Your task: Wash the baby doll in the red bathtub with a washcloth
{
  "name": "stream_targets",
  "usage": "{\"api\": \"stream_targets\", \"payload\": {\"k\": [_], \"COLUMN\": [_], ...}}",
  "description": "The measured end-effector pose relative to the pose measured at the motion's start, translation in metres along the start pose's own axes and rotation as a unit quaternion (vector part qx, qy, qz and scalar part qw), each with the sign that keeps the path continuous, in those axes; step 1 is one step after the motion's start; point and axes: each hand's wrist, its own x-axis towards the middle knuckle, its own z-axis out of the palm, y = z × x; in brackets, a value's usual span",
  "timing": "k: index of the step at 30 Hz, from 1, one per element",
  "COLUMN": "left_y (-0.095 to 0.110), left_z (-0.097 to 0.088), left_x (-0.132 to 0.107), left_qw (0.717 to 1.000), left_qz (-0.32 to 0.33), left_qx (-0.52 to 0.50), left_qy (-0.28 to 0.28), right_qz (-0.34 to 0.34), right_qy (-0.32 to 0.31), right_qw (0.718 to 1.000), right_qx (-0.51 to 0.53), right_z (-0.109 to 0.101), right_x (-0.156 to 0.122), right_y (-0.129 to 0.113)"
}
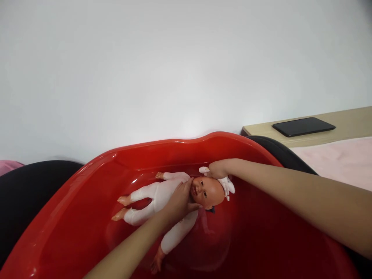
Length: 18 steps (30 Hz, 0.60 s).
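Doll [167,192] already lies in red tub [87,193]; L hand [180,198] curls round its neck, R hand [217,169] grips white cloth [229,186] by its head. Prob. midway, remainder can't tell.

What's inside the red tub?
In the tub: a doll in white, lying on its back, the left hand on its upper chest, and a white cloth in the right hand by its head. Whatever is under the doll is covered, as is part of the cloth.
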Motion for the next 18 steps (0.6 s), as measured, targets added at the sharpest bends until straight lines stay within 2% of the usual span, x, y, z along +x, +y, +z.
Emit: {"api": "stream_targets", "payload": {"k": [3, 7, 9, 12, 13, 15, 18], "left_y": [-0.002, 0.004, 0.009, 0.016, 0.017, 0.018, 0.015], "left_z": [0.0, -0.002, -0.003, -0.005, -0.006, -0.006, -0.005], "left_x": [0.002, 0.002, -0.001, -0.005, -0.007, -0.009, -0.009], "left_qw": [1.0, 0.999, 0.999, 0.999, 0.999, 0.999, 0.999], "left_qz": [-0.011, 0.007, 0.006, -0.01, -0.016, -0.026, -0.024], "left_qx": [-0.005, 0.025, 0.044, 0.044, 0.042, 0.043, 0.044], "left_qy": [-0.008, -0.027, -0.029, -0.03, -0.027, -0.02, -0.013], "right_qz": [0.001, -0.077, -0.046, 0.084, 0.108, 0.101, 0.064], "right_qy": [-0.031, -0.044, -0.069, -0.148, -0.166, -0.163, -0.108], "right_qw": [0.999, 0.995, 0.995, 0.979, 0.971, 0.97, 0.979], "right_qx": [-0.022, -0.044, -0.061, -0.115, -0.13, -0.149, -0.16], "right_z": [0.006, 0.011, 0.005, -0.011, -0.015, -0.022, -0.022], "right_x": [-0.003, -0.011, -0.014, -0.015, -0.014, -0.013, -0.016], "right_y": [-0.011, -0.039, -0.047, -0.046, -0.044, -0.039, -0.037]}}
